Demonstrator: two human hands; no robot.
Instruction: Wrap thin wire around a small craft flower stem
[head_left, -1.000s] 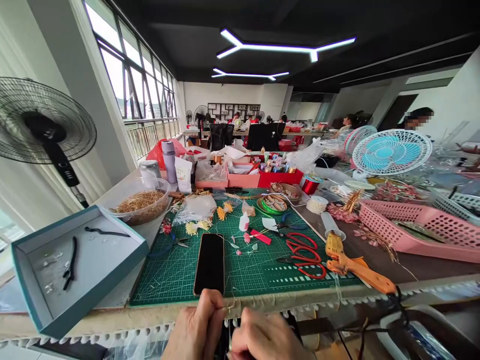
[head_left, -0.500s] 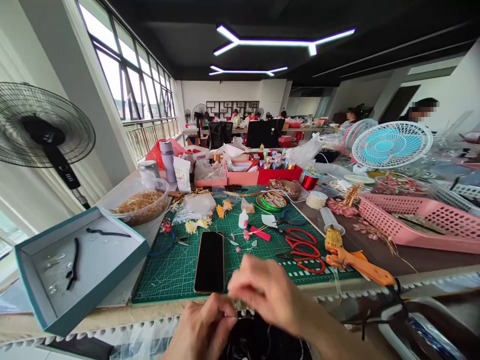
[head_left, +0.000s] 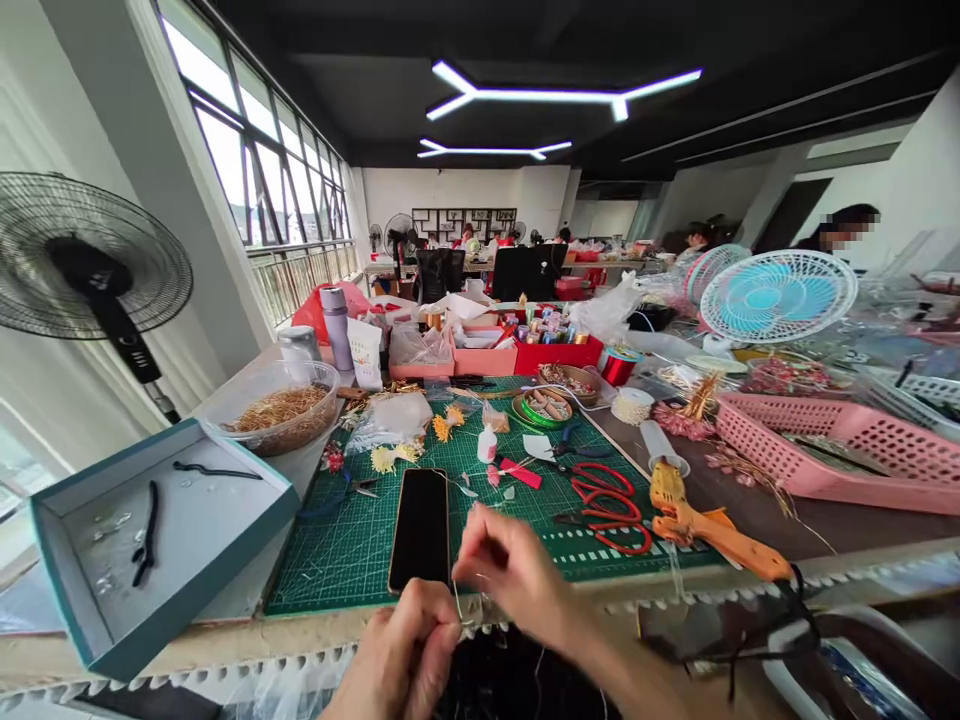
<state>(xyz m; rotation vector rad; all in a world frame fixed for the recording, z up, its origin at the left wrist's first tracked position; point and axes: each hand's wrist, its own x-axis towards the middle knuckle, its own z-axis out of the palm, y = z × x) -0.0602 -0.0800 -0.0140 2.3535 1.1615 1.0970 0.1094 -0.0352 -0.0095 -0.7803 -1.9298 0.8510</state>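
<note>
Right hand (head_left: 517, 578) has risen from low beside the left hand (head_left: 409, 640) to above the near edge of the mat (head_left: 337, 560). Between them runs a pale strand (head_left: 457, 600), near the phone (head_left: 420, 530); the left grip is clamped on it, but whether the right one is closed cannot be told

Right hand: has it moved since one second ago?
Yes: the right hand rose in view, from below the green cutting mat to overlapping it.
</note>
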